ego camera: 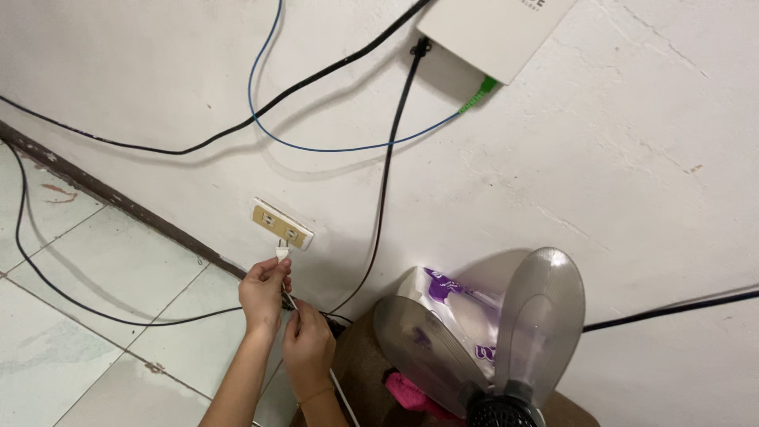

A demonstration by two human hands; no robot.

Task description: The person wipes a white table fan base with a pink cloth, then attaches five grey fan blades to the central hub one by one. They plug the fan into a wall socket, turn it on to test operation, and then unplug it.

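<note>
Your left hand [265,294] pinches a small white plug [282,252] between thumb and fingertips, closed on it, the prongs pointing up toward the outlet [281,224] at about 12 o'clock from the hand. The plug sits just below the outlet; whether the prongs touch it I cannot tell.

Your right hand [307,343] is just beside the left, at about 5 o'clock from it, fingers curled around the thin white cord [341,391] that runs down from the plug and passes your wrist. A thin bracelet [316,394] circles that wrist.

The outlet is a cream oblong plate with two tan sockets, fixed tilted on the white wall [601,158]. At 1 o'clock from it, at the frame's top, hangs a white box [490,32] with small dark lettering near its upper edge; a green connector [477,96] with a blue cable [316,148] enters its lower corner, and a black cable [391,142] drops from it toward your hands.

At 3 o'clock from your hands stands a fan [506,348] with grey translucent blades. Behind the blades lies a white soft package [455,304] with purple patches, against the wall. A pink cloth [411,391] shows below the blades. The tiled floor [95,300] spreads at 9 o'clock, crossed by another black cable [47,285].
</note>
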